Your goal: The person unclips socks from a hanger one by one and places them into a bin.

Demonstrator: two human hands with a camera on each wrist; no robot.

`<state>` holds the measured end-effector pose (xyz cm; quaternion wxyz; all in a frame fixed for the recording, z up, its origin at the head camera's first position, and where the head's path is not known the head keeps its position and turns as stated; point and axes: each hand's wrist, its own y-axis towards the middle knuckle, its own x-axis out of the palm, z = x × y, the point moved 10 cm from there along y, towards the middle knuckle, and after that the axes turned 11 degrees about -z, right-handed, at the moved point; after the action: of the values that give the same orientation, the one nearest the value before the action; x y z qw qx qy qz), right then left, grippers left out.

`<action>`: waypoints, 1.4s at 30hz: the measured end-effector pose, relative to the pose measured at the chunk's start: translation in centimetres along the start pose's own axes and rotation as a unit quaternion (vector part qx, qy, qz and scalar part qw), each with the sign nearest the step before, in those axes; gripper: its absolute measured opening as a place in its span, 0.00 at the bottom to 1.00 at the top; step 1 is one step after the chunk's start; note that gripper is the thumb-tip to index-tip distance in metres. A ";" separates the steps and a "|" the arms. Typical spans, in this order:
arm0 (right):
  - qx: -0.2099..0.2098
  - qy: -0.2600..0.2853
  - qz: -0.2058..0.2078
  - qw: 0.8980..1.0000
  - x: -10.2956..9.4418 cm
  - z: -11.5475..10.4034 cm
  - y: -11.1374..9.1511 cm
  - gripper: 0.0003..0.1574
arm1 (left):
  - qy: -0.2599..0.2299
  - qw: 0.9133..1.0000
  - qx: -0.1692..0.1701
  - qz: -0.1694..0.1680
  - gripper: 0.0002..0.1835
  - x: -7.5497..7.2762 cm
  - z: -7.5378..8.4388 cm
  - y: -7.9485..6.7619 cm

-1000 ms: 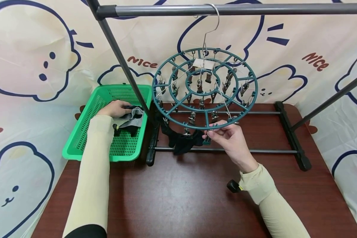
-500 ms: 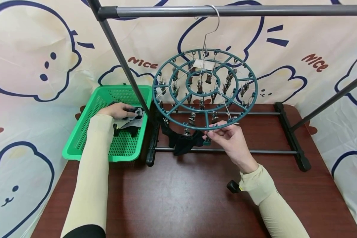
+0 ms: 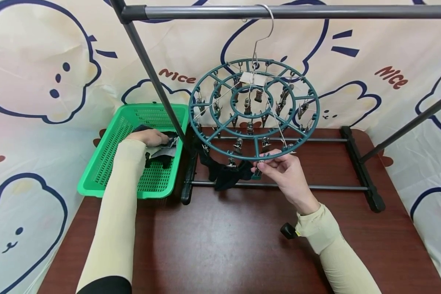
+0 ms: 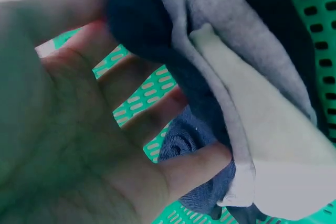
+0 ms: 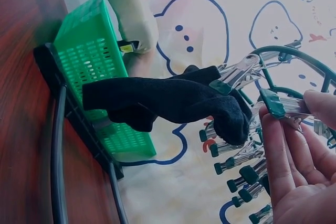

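Observation:
My left hand [image 3: 152, 138] is down in the green basket [image 3: 95, 179] among socks. In the left wrist view its fingers pass behind a navy sock [image 4: 142, 24] and the thumb lies against the cloth in front. A grey and white sock [image 4: 278, 145] lies beside it. My right hand [image 3: 286, 175] pinches a metal clip [image 5: 294, 106] with green tips at the near rim of the round clip hanger [image 3: 222, 153]. Left of that clip, a black sock [image 5: 173, 98] hangs from neighbouring clips.
The hanger hooks over the top bar [image 3: 206, 12] of a dark metal rack, whose foot [image 3: 364, 171] stands on the brown table [image 3: 213, 245]. Several other clips [image 5: 244, 182] dangle around the rings. Behind is a printed cloth [image 3: 353, 61]; a slanted rack leg passes the basket's right side.
My left hand has shifted slightly right and down over the socks, its fingers drawn in more. The right hand stays at the same clip.

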<state>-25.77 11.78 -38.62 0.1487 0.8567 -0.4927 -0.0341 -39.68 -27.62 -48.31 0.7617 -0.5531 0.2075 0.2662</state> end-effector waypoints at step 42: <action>0.007 -0.009 -0.014 1.000 0.2 -0.1 0.1 0.07 | 0.020 0.999 -0.004 0.025 0.29 -0.1 1.4 -1.0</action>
<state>-25.76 11.59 -38.43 0.1379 0.8643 -0.4820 -0.0408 -39.03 -26.56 -47.09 0.7482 -0.5559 0.2355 0.2750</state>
